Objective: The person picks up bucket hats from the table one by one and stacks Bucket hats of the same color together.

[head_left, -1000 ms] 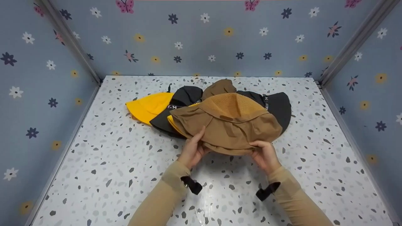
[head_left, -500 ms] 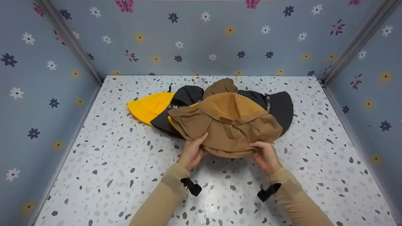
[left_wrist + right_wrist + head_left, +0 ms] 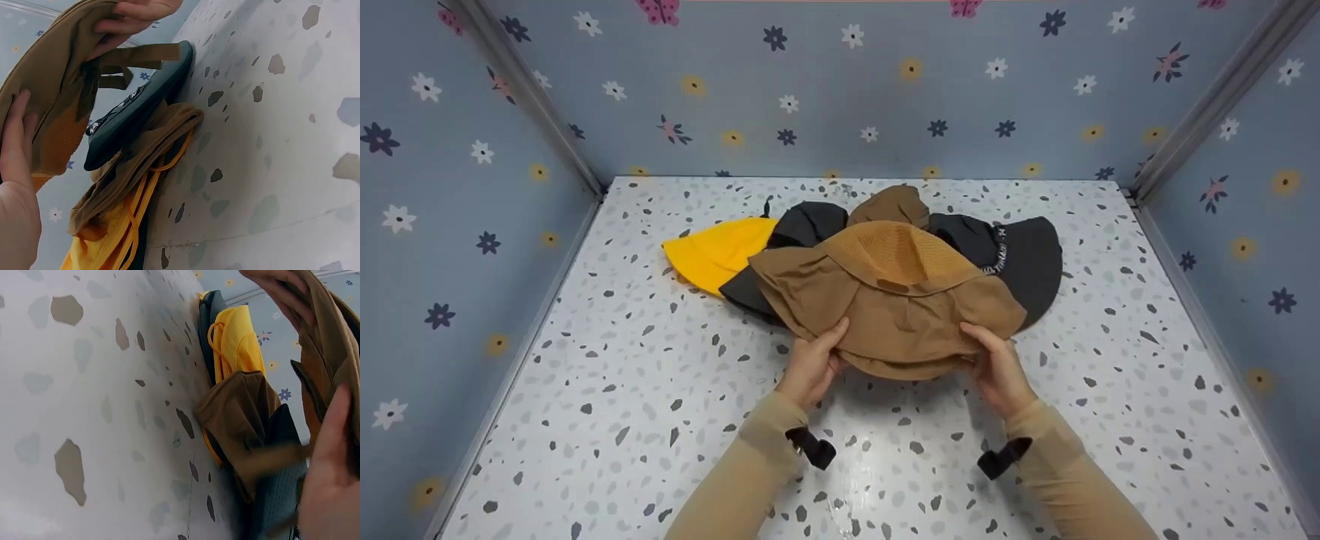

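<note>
A brown bucket hat (image 3: 907,326) with a tan mesh crown (image 3: 904,255) is held by both hands at its near brim. My left hand (image 3: 810,367) pinches the brim's left part, thumb on top and fingers underneath. On the right, my right hand (image 3: 997,371) grips it the same way. In the left wrist view the hat is raised above other hats, with brown straps (image 3: 140,54) hanging from its underside. Behind it lie a yellow hat (image 3: 720,251), a black cap (image 3: 1027,262) with a lettered band, another black hat (image 3: 810,223) and a brown one (image 3: 892,206).
The hats overlap in a pile on a white speckled tabletop (image 3: 607,390). In the right wrist view a yellow hat (image 3: 239,343) with a cord lies beside a brown hat (image 3: 242,408). Flower-patterned walls (image 3: 840,97) enclose the back and sides.
The held brown hat has shifted slightly left and toward the person, uncovering more of the right black cap's lettered band. The yellow edge beneath its left brim is now hidden.
</note>
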{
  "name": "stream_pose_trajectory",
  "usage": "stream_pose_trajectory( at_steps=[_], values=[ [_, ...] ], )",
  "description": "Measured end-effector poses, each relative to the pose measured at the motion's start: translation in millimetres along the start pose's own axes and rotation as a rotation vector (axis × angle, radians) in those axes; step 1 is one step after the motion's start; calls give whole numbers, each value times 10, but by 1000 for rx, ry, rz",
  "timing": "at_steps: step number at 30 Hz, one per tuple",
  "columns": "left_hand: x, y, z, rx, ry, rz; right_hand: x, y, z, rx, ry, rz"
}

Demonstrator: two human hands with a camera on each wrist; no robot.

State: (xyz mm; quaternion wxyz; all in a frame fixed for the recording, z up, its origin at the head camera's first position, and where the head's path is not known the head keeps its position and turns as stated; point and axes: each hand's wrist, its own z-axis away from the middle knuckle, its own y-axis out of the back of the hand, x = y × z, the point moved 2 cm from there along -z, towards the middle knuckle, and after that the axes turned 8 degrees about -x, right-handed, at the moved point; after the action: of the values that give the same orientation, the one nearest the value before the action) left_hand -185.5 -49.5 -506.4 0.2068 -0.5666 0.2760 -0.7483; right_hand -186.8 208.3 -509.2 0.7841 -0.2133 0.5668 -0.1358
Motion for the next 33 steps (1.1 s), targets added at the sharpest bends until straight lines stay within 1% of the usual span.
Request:
stream_pose_trajectory(
  at_steps=[3,6,9,12,14,17,20,25,27,29,33],
  values=[
    [6,15,10,-4,-1,0,-14,23,-21,35,12,60],
    [9,38,24,1,3,-3,-22,45,-35,55,14,59],
    [15,60,39,12,7,-19,-33,62,-38,70,6,10],
    [30,71,47,11,4,-37,-41,64,-38,64,-4,-49],
    [42,73,49,6,-3,-35,-41,59,-40,51,0,-94],
    [53,79,54,18,-2,-29,-35,48,-45,43,17,-139],
    [59,92,59,39,8,-31,-26,36,-52,51,43,-163],
    [82,131,57,56,14,-105,-25,-1,-68,57,103,-169],
    [99,148,53,64,7,-116,-29,-16,-68,71,120,-173],
    [119,160,49,64,-8,-93,-35,-28,-65,86,130,-186],
    [169,188,42,37,-65,4,-48,-40,-60,93,129,-193]
  ],
)
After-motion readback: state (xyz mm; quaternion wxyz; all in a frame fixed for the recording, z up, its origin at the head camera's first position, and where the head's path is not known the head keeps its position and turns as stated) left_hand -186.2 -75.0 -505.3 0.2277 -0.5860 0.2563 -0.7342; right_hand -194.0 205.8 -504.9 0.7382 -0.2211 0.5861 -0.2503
